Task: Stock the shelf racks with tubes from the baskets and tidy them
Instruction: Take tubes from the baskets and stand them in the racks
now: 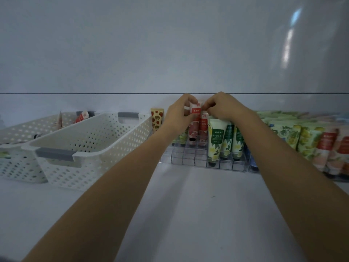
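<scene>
Right, nearest you: white shelf surface (188,214), w/ both forearms stretched over it. Left of them sits a white perforated plastic basket w/ grey handles (90,148). The second white perforated basket (17,163) beyond it has a red-and-white tube (82,117) leaning inside, so stock remains to move.

Centre: clear acrylic grid rack (188,157), tubes standing caps-down, prob. so labels face you. Three green-and-white floral tubes (215,140) fill its right-hand cells.

Further back, your left hand (179,114) is curled round a pink-and-red tube w/ white crimped end (194,110), prob. steering its cap into a back cell. Your right hand (221,107), fingers bunched tight, appears to pinch the top of the neighbouring red tube (203,121), likely keeping it straight & out of the way. Neither hand is spread.

A strawberry-print tube (156,120) stands at the rack's back-left, near the wall. Far right: packed rows of yellow-floral & peach tubes (306,140), already stocked.
</scene>
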